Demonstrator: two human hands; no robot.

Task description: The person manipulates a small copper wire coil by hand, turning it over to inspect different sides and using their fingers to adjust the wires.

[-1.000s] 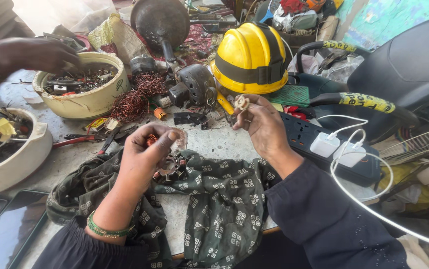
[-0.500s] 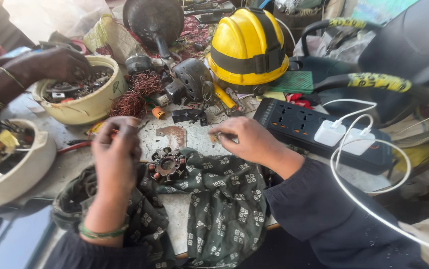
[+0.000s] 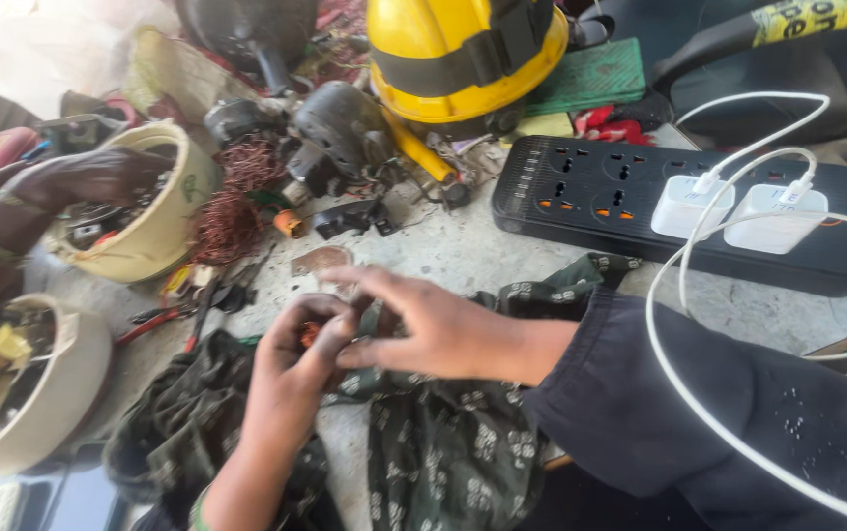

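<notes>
My left hand [image 3: 297,356] is closed around a small part with copper winding [image 3: 308,334], mostly hidden by the fingers. My right hand [image 3: 423,324] reaches across from the right, its fingertips touching that part and the left hand's fingers. Both hands hover over a dark green patterned cloth [image 3: 443,452] spread on the grey worktop [image 3: 463,251]. A flat rusty metal piece [image 3: 320,260] lies just beyond the hands.
A yellow hard hat [image 3: 463,54] sits at the back. A black power strip [image 3: 640,197] with two white chargers [image 3: 728,211] lies right. Another person's hand [image 3: 79,182] reaches into a cream bowl [image 3: 163,231] of scrap. Copper wire [image 3: 232,202], motor parts [image 3: 340,133], second bowl [image 3: 50,403] left.
Both hands have come together over the cloth; the right hand moved left onto the part in the left hand. The camera has dropped closer to the worktop.
</notes>
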